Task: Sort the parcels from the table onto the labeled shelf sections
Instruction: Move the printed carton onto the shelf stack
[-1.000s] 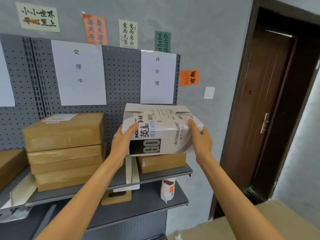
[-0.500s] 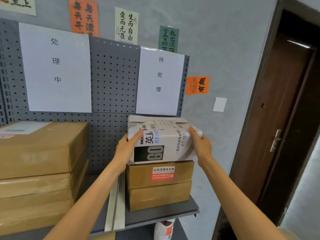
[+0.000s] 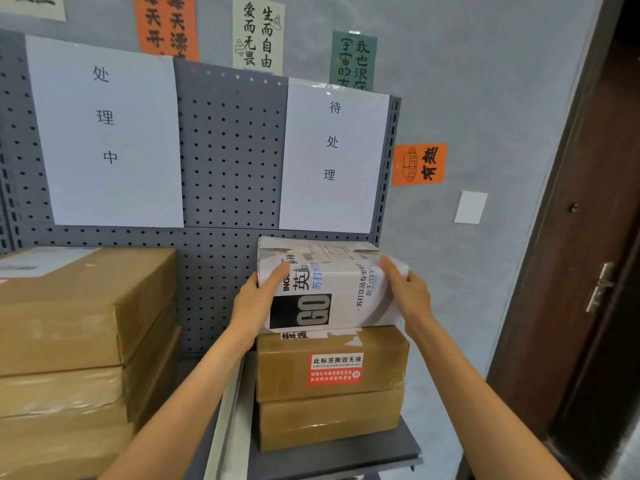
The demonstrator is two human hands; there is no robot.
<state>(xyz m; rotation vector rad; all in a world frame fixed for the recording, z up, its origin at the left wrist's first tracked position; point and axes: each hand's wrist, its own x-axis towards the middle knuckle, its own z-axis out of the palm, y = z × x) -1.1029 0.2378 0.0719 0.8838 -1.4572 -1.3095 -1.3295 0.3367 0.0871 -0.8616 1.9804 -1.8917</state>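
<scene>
Parcels are what this is all about, and one white printed parcel point(image 3: 329, 289) is sitting right on top of the two brown boxes point(image 3: 330, 389) stacked at the right end of the shelf point(image 3: 346, 459), directly under the sheet reading 待处理 point(image 3: 332, 157). The person is gripping it at both ends: the left hand point(image 3: 258, 299) is wrapping its fingers over the left edge with the thumb lying across the front face, and the right hand point(image 3: 403, 292) is clamping the right end, fingers curled round the corner. The parcel's base is looking flush on the upper brown box, so the placing seems nearly finished, with only the letting go left for this one. Next door, under the sheet reading 处理中 point(image 3: 104, 133), three brown cartons point(image 3: 83, 358) are already piled up, so sorting looks well under way; how many parcels are waiting on the table cannot be told, since the table is out of view. On the white parcel the writing is showing "GO" in big letters on a black block, 苏打 in blue, and part of "ING". The upper brown box is wearing a red sticker point(image 3: 335, 368) headed 此标签撕毁无效, with a small 待处理 tag peeking out just above it.
</scene>
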